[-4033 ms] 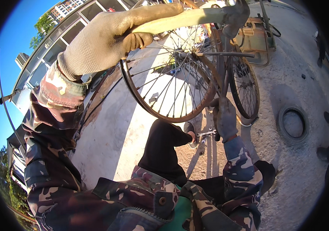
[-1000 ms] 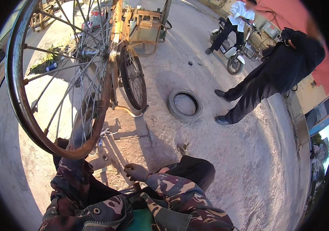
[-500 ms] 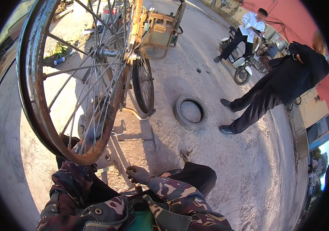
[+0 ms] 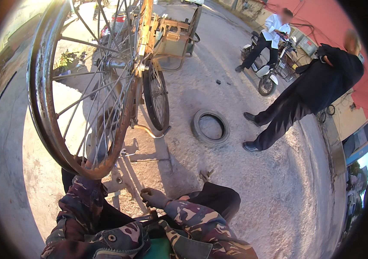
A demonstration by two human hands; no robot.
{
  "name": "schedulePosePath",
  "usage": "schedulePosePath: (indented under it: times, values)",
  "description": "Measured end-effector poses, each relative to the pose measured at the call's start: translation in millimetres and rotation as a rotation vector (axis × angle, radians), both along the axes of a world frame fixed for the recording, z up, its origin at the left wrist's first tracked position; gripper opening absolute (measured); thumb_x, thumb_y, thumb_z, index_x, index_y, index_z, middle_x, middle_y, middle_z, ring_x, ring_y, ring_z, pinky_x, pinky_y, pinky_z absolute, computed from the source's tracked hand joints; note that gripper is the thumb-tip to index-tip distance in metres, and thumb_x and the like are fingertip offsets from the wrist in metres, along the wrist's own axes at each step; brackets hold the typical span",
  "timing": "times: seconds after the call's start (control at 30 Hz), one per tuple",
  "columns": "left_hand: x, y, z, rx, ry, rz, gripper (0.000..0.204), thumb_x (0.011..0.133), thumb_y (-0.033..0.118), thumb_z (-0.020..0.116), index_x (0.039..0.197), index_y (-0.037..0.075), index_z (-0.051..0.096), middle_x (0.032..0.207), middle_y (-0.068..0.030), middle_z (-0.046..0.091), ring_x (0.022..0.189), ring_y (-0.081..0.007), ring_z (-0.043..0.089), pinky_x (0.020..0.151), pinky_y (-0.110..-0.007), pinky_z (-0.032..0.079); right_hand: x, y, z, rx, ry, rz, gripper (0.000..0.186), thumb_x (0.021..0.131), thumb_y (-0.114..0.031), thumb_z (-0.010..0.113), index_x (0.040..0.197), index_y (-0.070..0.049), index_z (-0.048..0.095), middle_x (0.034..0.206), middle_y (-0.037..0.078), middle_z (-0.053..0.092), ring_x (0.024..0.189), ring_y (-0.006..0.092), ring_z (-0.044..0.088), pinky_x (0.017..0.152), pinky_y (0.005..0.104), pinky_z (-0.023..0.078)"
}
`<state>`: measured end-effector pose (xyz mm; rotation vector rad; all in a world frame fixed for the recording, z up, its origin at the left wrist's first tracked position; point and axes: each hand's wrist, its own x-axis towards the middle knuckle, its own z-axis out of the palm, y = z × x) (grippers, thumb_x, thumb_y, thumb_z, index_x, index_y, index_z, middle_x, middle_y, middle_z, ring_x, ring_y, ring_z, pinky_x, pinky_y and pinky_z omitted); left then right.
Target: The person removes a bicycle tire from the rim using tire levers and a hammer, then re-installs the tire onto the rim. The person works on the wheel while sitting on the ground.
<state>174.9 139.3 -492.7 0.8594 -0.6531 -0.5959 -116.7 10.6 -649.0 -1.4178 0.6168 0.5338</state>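
Note:
A rusty bare wheel rim with spokes stands upright before me at the left, mounted on an upturned cycle frame. My left hand is at the rim's lower edge, mostly hidden behind the rim and spokes, so its grip does not show. Low over the ground, right of the rim, my right hand has its fingers curled together; whatever they may hold cannot be made out. On the ground ahead of it lie a wrench and a thin rod.
A loose tyre lies on the ground right of centre. Beyond the rim are a second wheel and a rusty metal frame. A person in dark clothes stands at the right; another in white is at a motorbike.
The view has shifted slightly, so the rim sits a little further right and up in it. Both hands keep nearly the same places. The wrench shows more clearly beside the rim.

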Motion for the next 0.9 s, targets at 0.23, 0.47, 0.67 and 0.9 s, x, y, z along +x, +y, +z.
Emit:
schedulePosePath:
  times: [0.23,0.47,0.67,0.9]
  values:
    - [-2.3,9.9,6.6,-0.195,-0.087,-0.062,0.048,0.113,0.023,0.05,0.154,-0.001,0.044,0.152,-0.0188,0.054,0.132,-0.0216,0.061,0.109,-0.031,0.053,0.1,1.1,7.7,-0.015,-0.027,0.016,0.057,0.103,-0.038,0.067,0.143,0.002,0.056,0.11,0.015,0.071,0.09,0.0192,0.071,0.072,0.0323,0.06]
    - [-4.8,23.1,10.2,0.1,0.016,0.151,0.043,0.11,0.021,0.055,0.146,-0.003,0.053,0.139,-0.0193,0.062,0.117,-0.0223,0.068,0.094,-0.033,0.059,1.4,2.4,-7.4,-0.044,-0.035,0.027,0.059,0.103,-0.039,0.067,0.143,0.003,0.055,0.107,0.015,0.072,0.087,0.0196,0.071,0.071,0.0325,0.06]
    - [-19.5,22.2,36.8,0.42,-0.325,0.245,0.038,0.111,0.02,0.055,0.143,-0.001,0.055,0.139,-0.0173,0.059,0.115,-0.0213,0.067,0.089,-0.03,0.057,-1.7,0.5,-26.0,-0.034,-0.004,0.038,0.063,0.102,-0.043,0.067,0.145,0.002,0.054,0.103,0.013,0.074,0.076,0.0192,0.071,0.068,0.0324,0.058]
    - [-7.7,5.5,14.4,0.147,0.035,0.12,0.04,0.109,0.02,0.058,0.143,0.0,0.055,0.13,-0.0139,0.064,0.11,-0.0209,0.068,0.091,-0.03,0.056,5.9,3.0,-14.2,-0.044,0.032,0.069,0.062,0.102,-0.042,0.066,0.146,0.0,0.054,0.102,0.013,0.074,0.076,0.0193,0.071,0.068,0.0324,0.058]
